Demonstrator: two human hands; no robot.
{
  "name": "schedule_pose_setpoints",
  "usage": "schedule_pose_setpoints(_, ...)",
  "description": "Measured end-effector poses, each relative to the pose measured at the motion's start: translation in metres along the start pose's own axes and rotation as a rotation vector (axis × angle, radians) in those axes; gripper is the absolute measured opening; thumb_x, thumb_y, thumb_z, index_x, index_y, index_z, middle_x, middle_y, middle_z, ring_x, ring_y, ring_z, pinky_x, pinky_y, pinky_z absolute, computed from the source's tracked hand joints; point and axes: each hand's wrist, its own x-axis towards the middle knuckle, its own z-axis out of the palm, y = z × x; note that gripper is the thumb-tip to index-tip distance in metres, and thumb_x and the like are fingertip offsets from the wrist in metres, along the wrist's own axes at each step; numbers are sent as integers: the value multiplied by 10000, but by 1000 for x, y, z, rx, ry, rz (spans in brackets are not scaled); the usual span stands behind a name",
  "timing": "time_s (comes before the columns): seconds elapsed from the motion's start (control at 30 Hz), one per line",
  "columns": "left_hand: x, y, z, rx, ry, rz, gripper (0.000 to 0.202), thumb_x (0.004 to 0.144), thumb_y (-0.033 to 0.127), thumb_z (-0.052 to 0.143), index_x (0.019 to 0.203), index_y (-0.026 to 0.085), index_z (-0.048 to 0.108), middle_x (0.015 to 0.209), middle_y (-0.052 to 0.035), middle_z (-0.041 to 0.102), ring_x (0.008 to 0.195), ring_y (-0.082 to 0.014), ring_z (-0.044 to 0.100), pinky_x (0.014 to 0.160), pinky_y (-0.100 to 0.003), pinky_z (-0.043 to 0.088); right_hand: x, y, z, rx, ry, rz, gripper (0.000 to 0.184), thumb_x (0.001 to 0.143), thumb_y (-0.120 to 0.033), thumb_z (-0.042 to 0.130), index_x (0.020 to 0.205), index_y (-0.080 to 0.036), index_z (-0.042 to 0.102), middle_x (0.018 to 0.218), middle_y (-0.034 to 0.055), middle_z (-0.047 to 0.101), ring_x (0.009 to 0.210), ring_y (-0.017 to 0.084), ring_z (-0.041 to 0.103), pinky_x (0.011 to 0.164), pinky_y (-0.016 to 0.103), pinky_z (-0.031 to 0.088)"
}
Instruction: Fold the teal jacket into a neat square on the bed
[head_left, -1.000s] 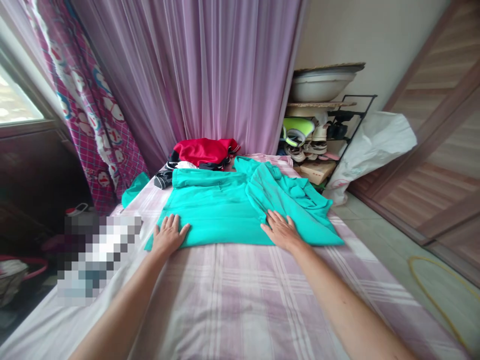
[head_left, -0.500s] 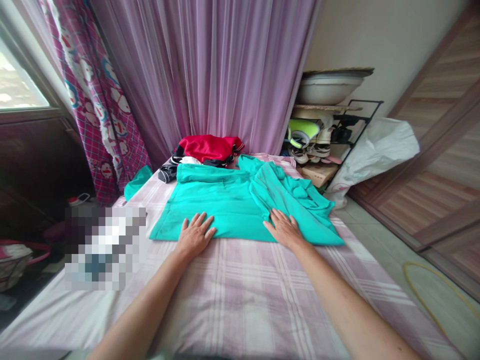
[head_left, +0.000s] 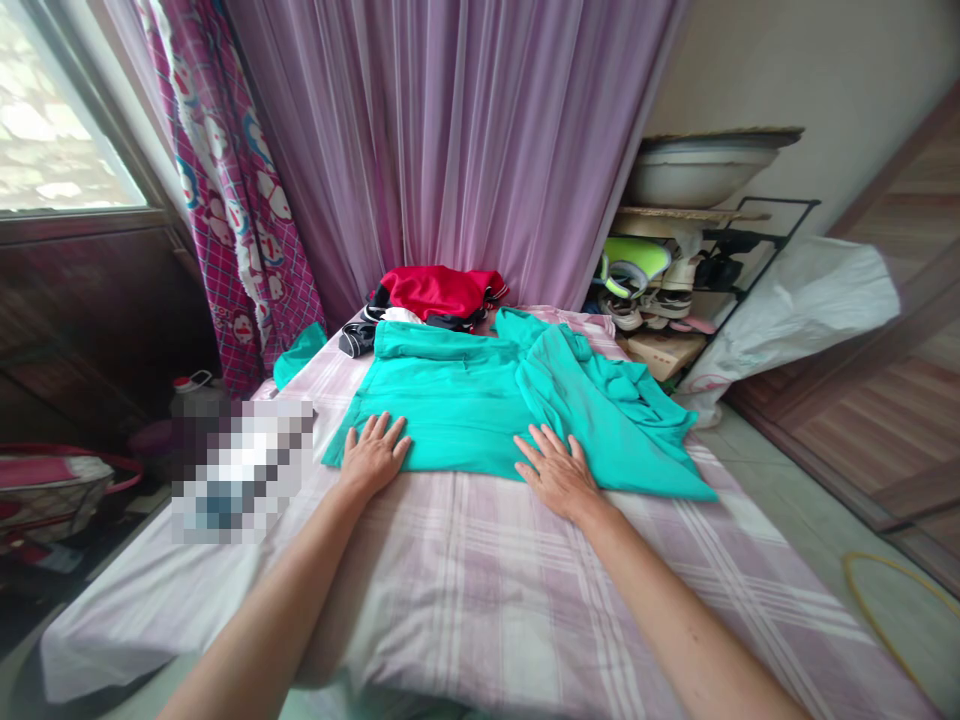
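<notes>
A turquoise garment [head_left: 457,410] lies flat on the table, partly folded, with its right side gathered into loose layers. Near its front left corner, my left hand [head_left: 375,455] rests palm down, fingers spread on the cloth. My right hand [head_left: 559,470] presses flat on the front edge right of the middle, its fingers also apart. Neither hand grips anything. A plaid cloth [head_left: 465,580] in pale purple and white covers the table under the garment.
Behind the garment is a pile with a red garment [head_left: 442,293] and dark clothing. A blurred-out object [head_left: 244,470] lies at the left. Purple curtains [head_left: 480,140] hang behind. At the back right stand a shoe rack [head_left: 780,235] and a white sack [head_left: 802,310].
My left hand has slid left along the garment toward its corner. My right hand has shifted slightly left. The whole view has turned a little; the garment's folds look the same.
</notes>
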Motion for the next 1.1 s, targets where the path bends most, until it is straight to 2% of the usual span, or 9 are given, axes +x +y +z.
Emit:
schedule_pose_setpoints(0.17,4,-16,2,24,-3,-42,570,989,486,320,1532,317,345,1633,-63,286,1506,-305,218,1191,-606,143,-3,-5,-6,-1,129,-17,489,1013,-459,355,1444,-295,517,1618,85,295,1496,274,229,1188,574,132)
schedule_pose_setpoints(0.27,4,-15,2,33,-9,-37,582,988,498,308,1537,309,332,1636,-70,278,1509,-305,208,1186,-610,150,-7,-18,-13,27,207,-100,522,1017,-444,347,1508,-283,421,1623,86,279,1501,275,214,1195,571,111)
schedule_pose_setpoints(0.47,7,-13,-9,54,-93,-72,601,980,527,301,1533,293,333,1645,-81,248,1511,-307,205,1167,-630,177,-10,-37,-6,121,-24,-250,529,1018,-490,317,1514,-324,399,1604,53,332,1483,268,266,1187,571,167)
schedule_pose_setpoints(0.57,4,12,-14,63,-32,-71,607,970,539,323,1500,254,406,1636,-111,263,1502,-329,228,1161,-626,202,-9,-36,-3,140,-31,-241,534,1017,-497,311,1517,-327,392,1609,58,322,1490,267,249,1187,576,154)
schedule_pose_setpoints(0.67,-5,54,-9,15,63,94,629,975,546,319,1515,233,393,1634,-105,268,1508,-296,221,1204,-550,175,-9,-36,-1,148,-22,-236,537,1016,-503,312,1515,-325,397,1609,62,321,1490,271,248,1186,584,149)
schedule_pose_setpoints(0.8,-12,94,4,-42,-2,190,612,977,562,309,1527,299,369,1623,-61,304,1501,-281,247,1201,-572,178,-13,-38,-2,155,6,-242,531,1010,-495,344,1502,-310,423,1599,59,342,1478,260,280,1190,565,166)
schedule_pose_setpoints(0.93,-11,96,11,-42,-3,186,598,972,554,331,1518,315,385,1617,-62,315,1495,-302,256,1185,-607,183,-13,-17,-13,153,167,-245,510,1020,-418,323,1496,-280,443,1575,51,389,1461,222,318,1212,489,156)
schedule_pose_setpoints(1.03,-9,93,10,-23,-3,190,599,977,544,324,1521,300,381,1619,-71,309,1496,-301,254,1181,-617,184,-9,24,-23,119,319,-7,533,1026,-367,255,1518,-233,410,1577,68,386,1464,220,312,1211,472,162)
schedule_pose_setpoints(1.1,-10,93,9,-14,-9,189,595,981,532,318,1523,294,378,1620,-75,305,1495,-301,255,1177,-622,191,-8,56,-22,72,269,207,543,1023,-355,246,1520,-207,407,1576,93,385,1464,238,309,1196,493,197)
